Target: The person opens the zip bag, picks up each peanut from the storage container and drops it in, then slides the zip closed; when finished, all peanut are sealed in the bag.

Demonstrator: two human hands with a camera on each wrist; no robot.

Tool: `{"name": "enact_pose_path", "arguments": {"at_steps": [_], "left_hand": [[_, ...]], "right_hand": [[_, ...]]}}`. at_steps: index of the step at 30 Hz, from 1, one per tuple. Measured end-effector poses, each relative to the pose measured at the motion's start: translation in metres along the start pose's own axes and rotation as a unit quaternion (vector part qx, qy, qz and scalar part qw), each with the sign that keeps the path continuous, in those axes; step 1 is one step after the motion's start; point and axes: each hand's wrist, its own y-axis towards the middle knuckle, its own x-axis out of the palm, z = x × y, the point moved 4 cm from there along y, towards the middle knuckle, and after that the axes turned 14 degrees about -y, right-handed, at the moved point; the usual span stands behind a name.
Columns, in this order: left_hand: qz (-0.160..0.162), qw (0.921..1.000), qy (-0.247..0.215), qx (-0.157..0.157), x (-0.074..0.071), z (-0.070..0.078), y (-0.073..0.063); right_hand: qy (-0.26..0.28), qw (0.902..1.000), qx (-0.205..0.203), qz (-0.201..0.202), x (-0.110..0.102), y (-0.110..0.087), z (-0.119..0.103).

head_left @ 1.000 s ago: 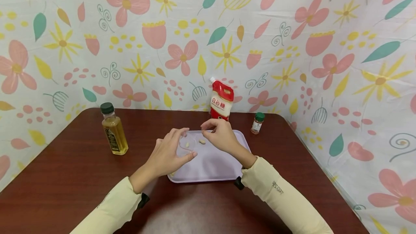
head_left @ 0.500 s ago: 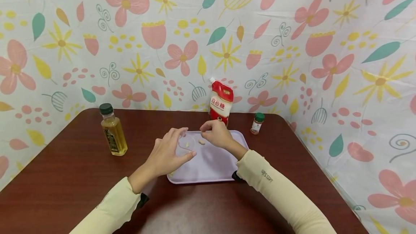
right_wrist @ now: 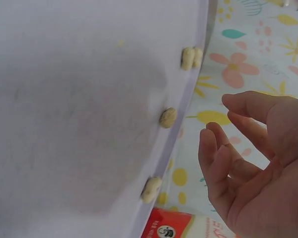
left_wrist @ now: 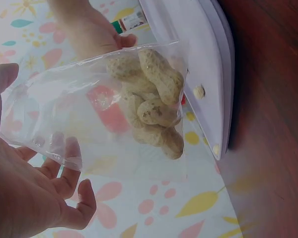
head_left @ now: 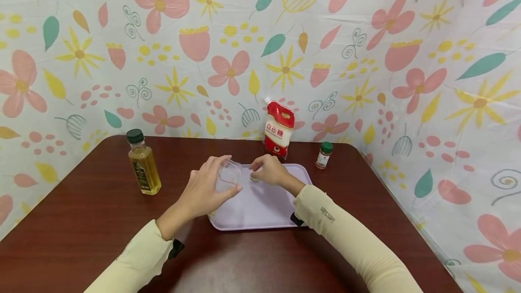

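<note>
Two hands: left hand (head_left: 205,189) gripping peanut bag (left_wrist: 134,104), right hand (head_left: 266,172) loose; pouch (head_left: 278,132) "白砂糖".

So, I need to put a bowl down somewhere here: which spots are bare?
The table is bare in front of the oil bottle, and also between the tray and the right edge, below the spice jar. The tray's near half is bare too. Its far end is crowded: left hand with peanut bag, right hand, loose peanuts.

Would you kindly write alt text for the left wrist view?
A left hand holds a clear plastic bag containing several unshelled peanuts. Behind it, a lilac tray with loose peanuts sits on a dark wooden table.
</note>
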Motion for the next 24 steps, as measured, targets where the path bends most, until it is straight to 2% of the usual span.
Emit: {"name": "enact_pose_path", "arguments": {"at_steps": [12, 18, 24], "left_hand": [[-0.002, 1.0000, 0.002, -0.007, -0.001, -0.004, 0.000], [-0.013, 0.9999, 0.002, -0.011, 0.001, -0.005, -0.002], [-0.025, 0.9995, 0.009, -0.016, 0.002, -0.006, -0.002]], "right_hand": [[-0.028, 0.9981, 0.030, -0.046, 0.015, 0.008, 0.015], [-0.043, 0.9946, 0.054, -0.078, 0.022, 0.008, 0.019], [-0.072, 0.9927, 0.052, -0.082, 0.024, 0.009, 0.019]]}}
